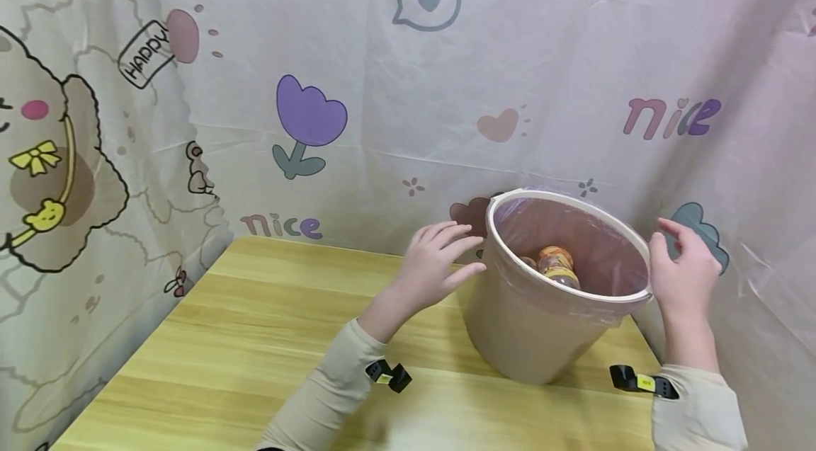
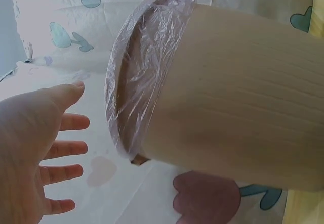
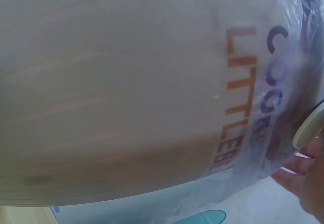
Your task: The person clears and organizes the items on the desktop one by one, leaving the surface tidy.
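A beige waste bin [image 1: 542, 338] stands on the wooden table, lined with a thin clear plastic bag [image 2: 147, 67] folded over its rim. Inside lies a bottle with an orange and yellow label [image 1: 557, 263]. To the left of the rim, my left hand [image 1: 436, 263] hovers with fingers spread, holding nothing. My right hand [image 1: 688, 270] is at the right side of the rim with its fingers loosely extended. Whether it touches the rim I cannot tell. In the right wrist view, part of that hand [image 3: 311, 183] shows behind a beige rounded edge.
The wooden table [image 1: 268, 338] extends left of the bin. Patterned cloth [image 1: 408, 83] hangs behind the table, and more cloth hangs at both sides. A black band with a small camera sits on each wrist.
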